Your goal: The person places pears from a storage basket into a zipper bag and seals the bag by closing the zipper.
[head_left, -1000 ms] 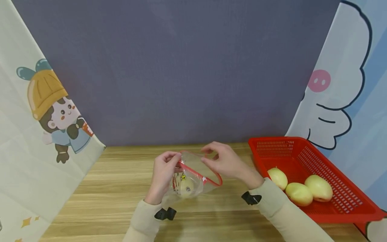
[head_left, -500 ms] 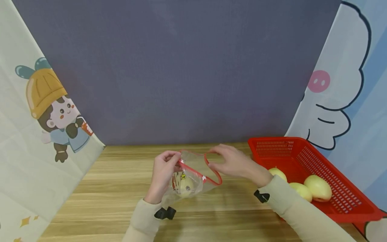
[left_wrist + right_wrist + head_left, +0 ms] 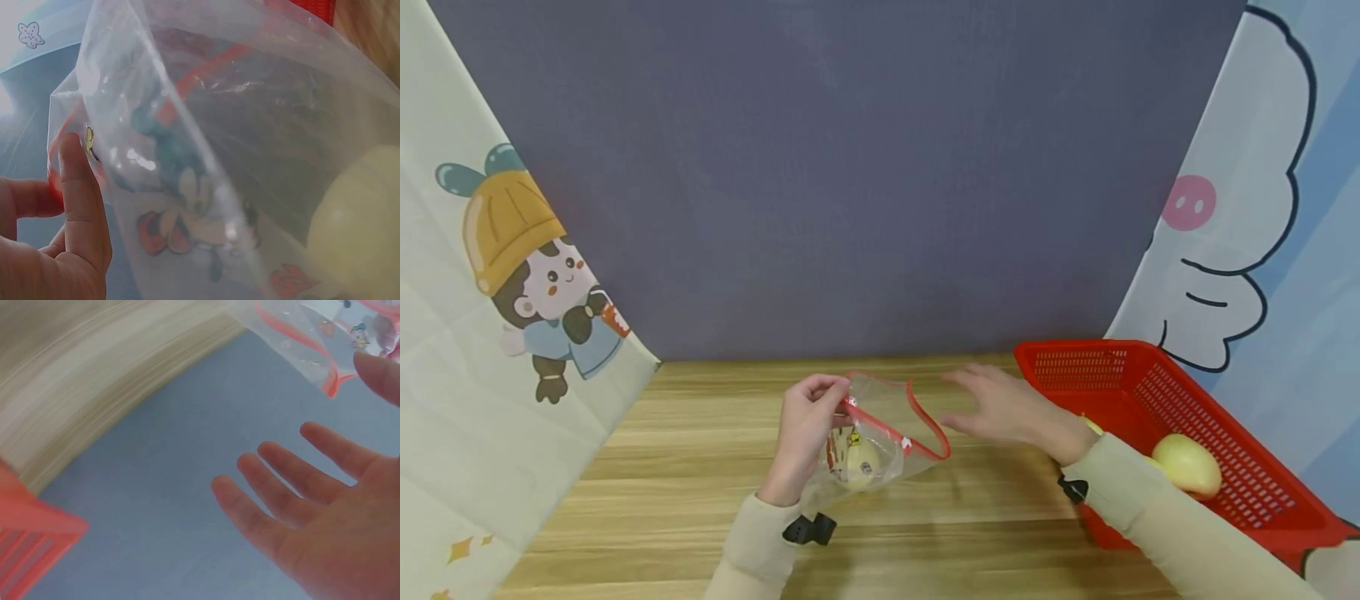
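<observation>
Since a second ago the right hand point(image 3: 1011, 408) has let go of the bag's red rim and drawn toward the red basket point(image 3: 1262, 492) at the desk's right edge; its fingers are spread and hold nothing. Near the desk's middle, the left hand point(image 3: 805, 433) pinches the rim of the clear zip bag point(image 3: 880, 433), whose mouth gapes, with one pale apple point(image 3: 862, 461) inside. Another apple point(image 3: 1187, 464) lies in the basket.

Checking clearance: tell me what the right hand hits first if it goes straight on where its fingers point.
Probably the clear bag's red rim: the open right hand points leftward at it, though depth is unclear.
</observation>
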Tool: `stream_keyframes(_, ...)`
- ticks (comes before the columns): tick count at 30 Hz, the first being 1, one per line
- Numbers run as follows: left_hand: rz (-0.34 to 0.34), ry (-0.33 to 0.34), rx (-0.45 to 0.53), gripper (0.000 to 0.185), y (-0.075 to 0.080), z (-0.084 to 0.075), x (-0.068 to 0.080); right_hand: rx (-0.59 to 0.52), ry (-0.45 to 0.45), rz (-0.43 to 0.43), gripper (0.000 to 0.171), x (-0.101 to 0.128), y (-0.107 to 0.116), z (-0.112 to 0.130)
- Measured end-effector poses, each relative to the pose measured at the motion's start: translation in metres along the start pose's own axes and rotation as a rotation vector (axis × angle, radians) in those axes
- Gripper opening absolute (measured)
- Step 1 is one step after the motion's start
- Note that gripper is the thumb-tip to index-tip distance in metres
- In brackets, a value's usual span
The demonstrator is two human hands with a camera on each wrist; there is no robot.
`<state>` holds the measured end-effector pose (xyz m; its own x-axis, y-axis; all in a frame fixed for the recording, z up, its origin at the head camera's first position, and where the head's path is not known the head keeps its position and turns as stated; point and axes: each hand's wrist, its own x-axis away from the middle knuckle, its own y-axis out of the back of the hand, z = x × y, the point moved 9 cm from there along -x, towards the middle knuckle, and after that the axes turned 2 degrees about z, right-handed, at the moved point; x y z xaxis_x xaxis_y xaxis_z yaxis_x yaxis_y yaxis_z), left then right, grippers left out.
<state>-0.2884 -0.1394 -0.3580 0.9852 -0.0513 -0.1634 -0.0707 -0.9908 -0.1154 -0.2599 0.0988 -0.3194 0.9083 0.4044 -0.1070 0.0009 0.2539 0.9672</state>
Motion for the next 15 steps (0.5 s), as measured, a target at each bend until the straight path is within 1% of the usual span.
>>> stream_keyframes(10,0.006,-0.003,0.003,0.016,0.000,0.000,0.000,0.046,-0.019,-0.007,0.060,0.007,0.003,-0.021)
stream_keyframes(15,0.007,0.001,0.009,0.016,-0.001,0.001,0.000,0.041,-0.056,-0.013,0.059,0.014,0.004,-0.038)
